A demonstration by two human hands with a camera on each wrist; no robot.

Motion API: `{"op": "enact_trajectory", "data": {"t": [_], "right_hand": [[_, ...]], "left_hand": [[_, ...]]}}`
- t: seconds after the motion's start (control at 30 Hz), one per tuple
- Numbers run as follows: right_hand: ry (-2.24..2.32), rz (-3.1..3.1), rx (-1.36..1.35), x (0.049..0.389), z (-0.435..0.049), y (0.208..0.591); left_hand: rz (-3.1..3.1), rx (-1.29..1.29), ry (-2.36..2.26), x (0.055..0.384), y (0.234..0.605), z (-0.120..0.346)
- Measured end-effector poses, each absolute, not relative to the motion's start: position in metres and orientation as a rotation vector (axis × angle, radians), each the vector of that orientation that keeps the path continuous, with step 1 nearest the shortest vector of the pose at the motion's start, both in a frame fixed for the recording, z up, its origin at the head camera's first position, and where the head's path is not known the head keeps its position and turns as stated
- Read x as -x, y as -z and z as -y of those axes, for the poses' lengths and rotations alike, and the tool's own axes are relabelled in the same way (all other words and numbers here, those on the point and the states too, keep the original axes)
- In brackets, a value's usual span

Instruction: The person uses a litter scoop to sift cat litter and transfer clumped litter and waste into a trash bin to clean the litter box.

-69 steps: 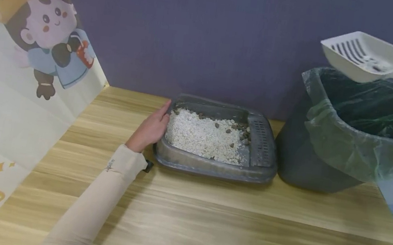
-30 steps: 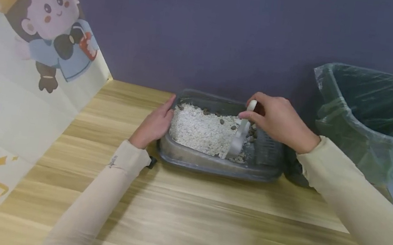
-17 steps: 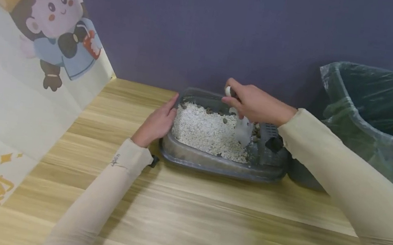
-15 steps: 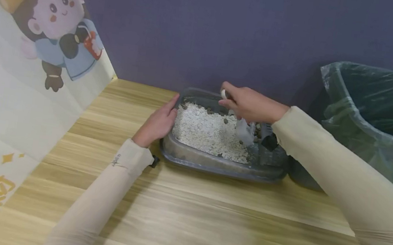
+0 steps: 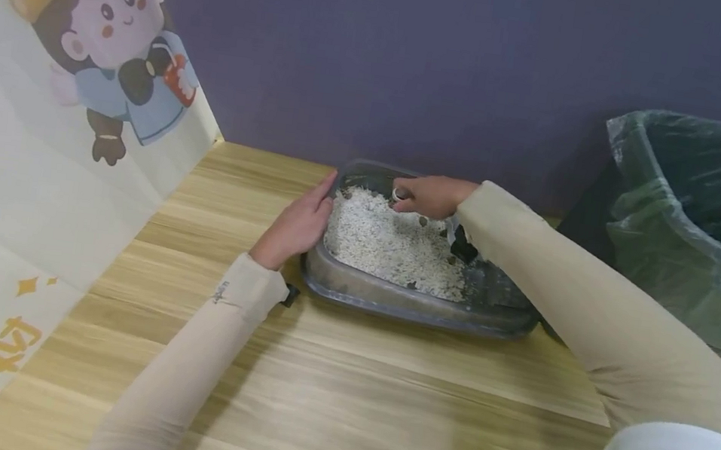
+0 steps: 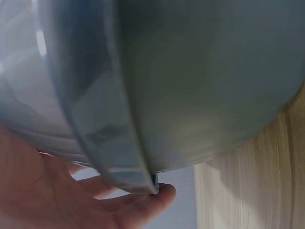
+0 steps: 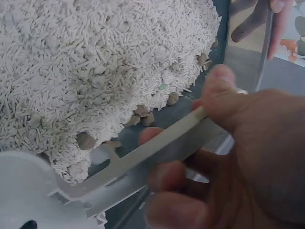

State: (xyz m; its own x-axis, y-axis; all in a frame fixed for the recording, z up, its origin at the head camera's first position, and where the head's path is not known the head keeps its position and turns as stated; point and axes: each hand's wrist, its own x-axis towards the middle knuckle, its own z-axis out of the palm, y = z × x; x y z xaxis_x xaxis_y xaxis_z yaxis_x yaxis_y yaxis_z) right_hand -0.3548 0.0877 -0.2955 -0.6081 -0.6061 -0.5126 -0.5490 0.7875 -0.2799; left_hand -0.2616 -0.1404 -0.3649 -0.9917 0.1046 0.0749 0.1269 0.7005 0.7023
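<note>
A grey litter box [image 5: 404, 308] holds white pellet litter [image 5: 385, 247] with several brown clumps. My left hand [image 5: 295, 225] grips the box's left rim; in the left wrist view its fingers [image 6: 143, 205] lie against the rim's edge. In the right wrist view my right hand [image 7: 267, 138] wraps its fingers and thumb round the handle of a white litter scoop [image 7: 143, 150]. The scoop's head is low in the box, by the clumps [image 7: 142, 114] along the litter's edge. From the head view, the right hand [image 5: 436, 195] and sleeve cover most of the scoop.
A dark bin [image 5: 667, 201] lined with a clear green bag stands right of the box. Behind both rises a dark purple wall [image 5: 390, 54]. A cartoon-printed white panel [image 5: 0, 155] borders the wooden table [image 5: 338, 397] at left.
The scoop came from above the bin at right into the litter box. My right hand then moved left and lower over the box. The left hand stays at the rim.
</note>
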Motion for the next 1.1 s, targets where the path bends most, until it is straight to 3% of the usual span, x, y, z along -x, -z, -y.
{"op": "enact_trajectory", "data": {"t": [0.27, 0.53, 0.9, 1.1], "right_hand": [[0.253, -2.349, 0.789, 0.357, -0.091, 0.283], [0.125, -2.415, 0.985, 0.349, -0.068, 0.275], [-0.085, -2.298, 0.787, 0.368, -0.060, 0.317], [-0.021, -2.221, 0.642, 0.366, -0.060, 0.308]], "left_hand": [[2.873, 0.194, 1.187, 0.260, 0.362, 0.144], [2.881, 0.185, 1.178, 0.261, 0.362, 0.146], [2.897, 0.204, 1.165, 0.262, 0.364, 0.136], [2.896, 0.200, 1.166, 0.262, 0.365, 0.140]]}}
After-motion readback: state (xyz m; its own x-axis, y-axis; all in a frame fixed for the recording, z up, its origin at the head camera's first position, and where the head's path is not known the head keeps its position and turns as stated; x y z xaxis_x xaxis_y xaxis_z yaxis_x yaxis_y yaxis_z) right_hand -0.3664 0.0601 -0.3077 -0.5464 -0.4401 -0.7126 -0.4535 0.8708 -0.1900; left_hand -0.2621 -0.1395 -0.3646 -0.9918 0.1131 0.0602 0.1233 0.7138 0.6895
